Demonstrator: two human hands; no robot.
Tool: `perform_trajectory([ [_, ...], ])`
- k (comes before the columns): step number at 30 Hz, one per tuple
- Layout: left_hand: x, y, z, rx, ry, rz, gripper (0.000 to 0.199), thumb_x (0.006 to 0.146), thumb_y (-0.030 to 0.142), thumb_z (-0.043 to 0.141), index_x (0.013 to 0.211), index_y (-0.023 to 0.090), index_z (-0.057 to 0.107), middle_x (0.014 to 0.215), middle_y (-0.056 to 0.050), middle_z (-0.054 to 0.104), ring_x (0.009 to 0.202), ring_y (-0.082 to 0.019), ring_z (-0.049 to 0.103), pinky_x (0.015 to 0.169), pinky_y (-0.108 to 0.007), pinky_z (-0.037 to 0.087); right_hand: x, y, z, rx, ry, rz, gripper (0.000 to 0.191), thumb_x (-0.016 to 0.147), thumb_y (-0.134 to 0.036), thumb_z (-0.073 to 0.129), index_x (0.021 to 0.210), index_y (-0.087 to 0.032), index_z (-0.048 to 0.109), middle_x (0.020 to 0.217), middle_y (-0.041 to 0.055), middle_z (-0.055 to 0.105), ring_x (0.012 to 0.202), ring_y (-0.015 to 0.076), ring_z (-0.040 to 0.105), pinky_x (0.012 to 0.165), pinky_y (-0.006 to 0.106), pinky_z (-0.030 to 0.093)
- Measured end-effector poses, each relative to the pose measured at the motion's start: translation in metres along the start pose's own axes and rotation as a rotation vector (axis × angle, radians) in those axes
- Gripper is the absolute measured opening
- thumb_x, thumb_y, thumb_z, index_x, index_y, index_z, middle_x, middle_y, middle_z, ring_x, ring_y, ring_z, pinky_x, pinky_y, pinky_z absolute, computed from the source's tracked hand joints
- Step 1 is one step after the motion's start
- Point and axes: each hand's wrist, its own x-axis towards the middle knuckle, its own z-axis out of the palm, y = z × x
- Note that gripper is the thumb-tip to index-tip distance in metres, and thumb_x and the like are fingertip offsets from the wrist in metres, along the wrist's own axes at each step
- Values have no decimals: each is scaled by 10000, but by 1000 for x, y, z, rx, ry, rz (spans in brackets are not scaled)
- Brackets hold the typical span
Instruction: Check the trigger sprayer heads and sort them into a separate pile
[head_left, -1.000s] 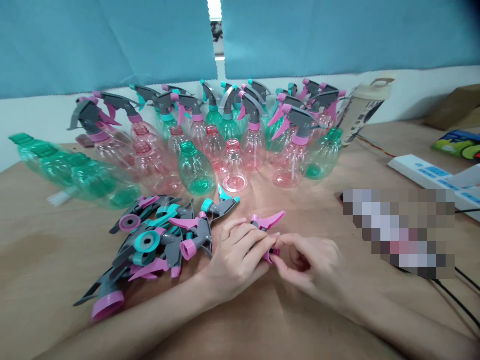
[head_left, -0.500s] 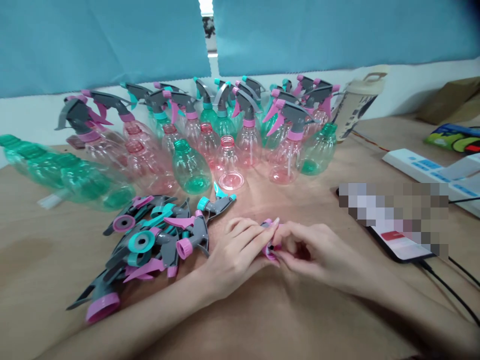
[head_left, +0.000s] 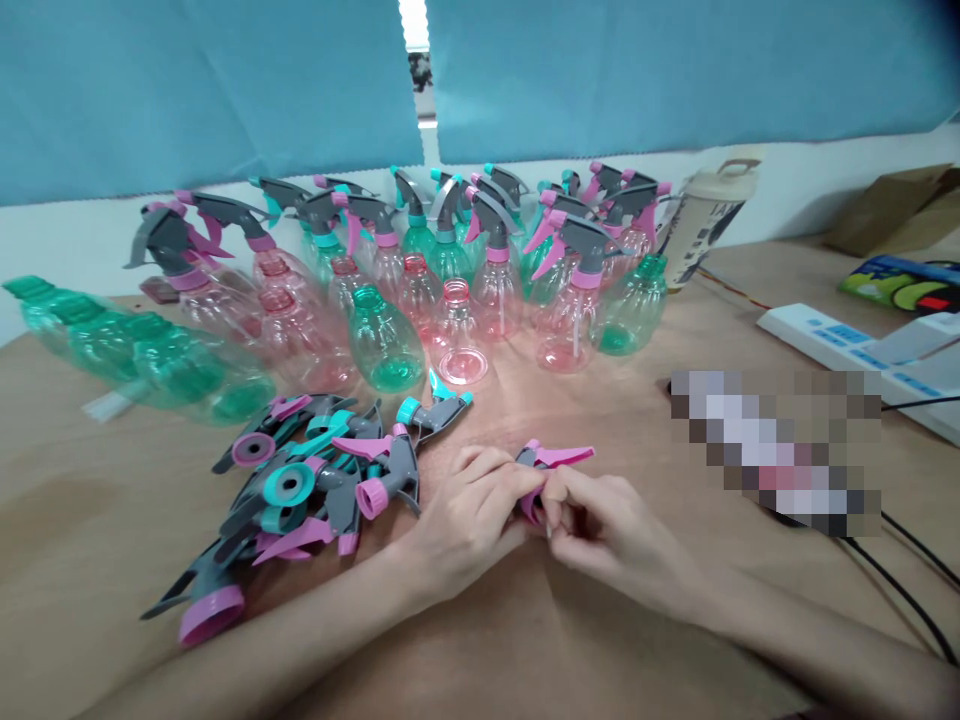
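Note:
Low in the middle of the table, my left hand (head_left: 469, 505) is wrapped round a grey and pink trigger spray head (head_left: 561, 457). Its pink trigger sticks out to the right, above my fingers. My right hand (head_left: 600, 520) is closed in a pinch against the open end of the head's pink collar; whatever its fingertips hold is hidden. To the left lies a heap of loose spray heads (head_left: 289, 486), grey with pink or turquoise parts. A turquoise and grey spray head (head_left: 436, 412) lies just beyond my left hand.
Behind stand several pink and green bottles, some with heads fitted, such as a pink bottle (head_left: 566, 325), others uncapped, like a green bottle (head_left: 385, 340). Green bottles (head_left: 180, 365) lie at left. A phone (head_left: 772, 450), power strip (head_left: 847, 340) and tumbler (head_left: 709, 225) occupy the right.
My right hand has drawn its fingers in closer over the collar, and more of the spray head's pink trigger now shows. The whole view has shifted slightly; the bottles stand as before.

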Motion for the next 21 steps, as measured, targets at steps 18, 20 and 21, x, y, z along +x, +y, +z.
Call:
perform_trajectory([
  [18,-2,-8,4,-110,23,-224,407,760,358,699,1102,203,541,965,-8,678,881,-168,564,800,-313,455,3,15,-11,200,273,93,145,856,-276,574,902,-227,446,590,-86,408,475,79,429,411,187,335],
  [20,-2,-8,4,-126,20,-224,378,768,350,692,1085,195,557,941,-14,685,867,-169,570,778,-309,470,3,15,-10,129,221,66,145,843,-271,590,903,-218,469,602,-77,426,484,79,428,418,192,341],
  [21,-2,-9,4,-132,18,-218,362,773,344,688,1078,191,565,932,-18,687,859,-169,573,771,-309,477,3,16,-9,95,191,54,143,838,-273,595,901,-213,482,608,-71,440,485,79,429,421,194,346],
])
